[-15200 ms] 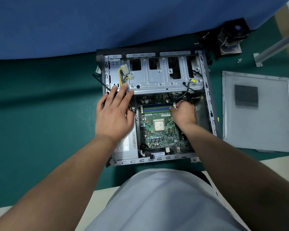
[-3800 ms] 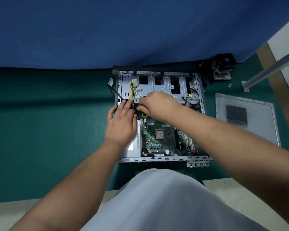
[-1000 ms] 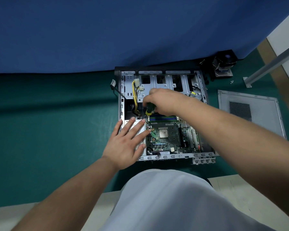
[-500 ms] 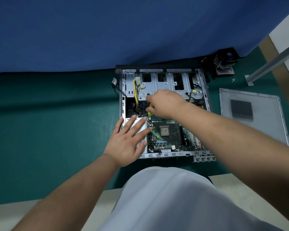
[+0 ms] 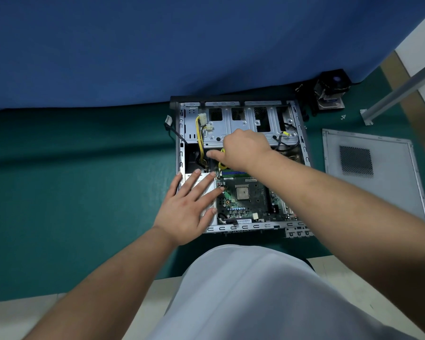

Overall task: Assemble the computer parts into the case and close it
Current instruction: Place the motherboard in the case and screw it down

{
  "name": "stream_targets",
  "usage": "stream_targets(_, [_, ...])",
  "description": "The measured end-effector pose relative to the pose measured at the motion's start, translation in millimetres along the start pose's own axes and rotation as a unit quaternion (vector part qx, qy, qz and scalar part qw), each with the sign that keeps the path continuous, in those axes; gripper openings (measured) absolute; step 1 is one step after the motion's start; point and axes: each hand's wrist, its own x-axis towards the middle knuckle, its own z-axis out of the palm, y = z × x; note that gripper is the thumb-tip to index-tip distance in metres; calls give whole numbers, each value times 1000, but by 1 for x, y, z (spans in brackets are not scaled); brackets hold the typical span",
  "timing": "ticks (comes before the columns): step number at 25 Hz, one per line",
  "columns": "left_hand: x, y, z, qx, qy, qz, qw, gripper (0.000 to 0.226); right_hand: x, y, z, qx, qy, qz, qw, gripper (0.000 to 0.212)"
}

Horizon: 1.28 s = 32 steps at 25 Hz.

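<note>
An open metal computer case (image 5: 241, 227) lies flat on the green mat. Inside it sits a green motherboard (image 5: 250, 200) with a square processor. My left hand (image 5: 189, 204) rests flat, fingers spread, on the white power supply (image 5: 210, 190) at the case's left. My right hand (image 5: 243, 148) grips a yellow-handled screwdriver (image 5: 221, 164), its tip at the motherboard's upper left corner. Yellow power cables (image 5: 199, 138) hang from the drive bay.
The grey side panel (image 5: 373, 173) with a mesh vent lies on the mat to the right. A black cooler fan (image 5: 330, 92) stands at the back right beside small screws (image 5: 343, 116). A metal bar (image 5: 400, 94) slants at the far right. A blue cloth hangs behind.
My left hand slid down from the drive-bay edge and now lies flat on the power supply. My right hand brought the screwdriver down to the board's upper left corner.
</note>
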Motion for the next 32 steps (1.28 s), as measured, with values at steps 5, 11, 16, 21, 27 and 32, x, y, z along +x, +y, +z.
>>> stream_targets(5, [1,0,1,-6,3,1,1000,51,-2,13,-3,10,-45,-126,991,27])
stream_targets(11, [0,0,1,0,6,1,1000,51,1,9,-5,28,-34,-59,997,48])
stream_targets(16, [1,-1,2,-3,13,3,1000,50,-2,6,-5,35,21,-72,997,23])
stream_targets(21, [1,-1,2,2,10,2,1000,50,3,3,-3,16,-21,-48,998,46])
stream_targets(27, [1,0,2,-3,16,3,1000,49,1,6,-1,50,7,-79,996,25])
stream_targets(32, [1,1,0,-1,5,1,1000,50,4,0,5,40,12,-23,999,40])
